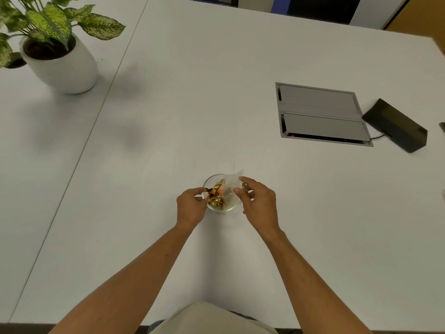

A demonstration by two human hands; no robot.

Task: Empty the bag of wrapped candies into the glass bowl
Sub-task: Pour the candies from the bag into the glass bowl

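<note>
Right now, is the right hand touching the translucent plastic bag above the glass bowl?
Touching. The head view shows the right hand pinching the translucent plastic bag between fingers and thumb over the glass bowl.

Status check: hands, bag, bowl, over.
Left hand and right hand both pinching clear plastic bag over small glass bowl. Gold-wrapped candies in bowl. Nothing obstructing.

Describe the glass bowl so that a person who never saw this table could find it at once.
On the white table, look near the front edge, between the left hand and the right hand. The glass bowl is small, round and clear. Only it holds gold-wrapped candies, under a clear plastic bag.
</note>
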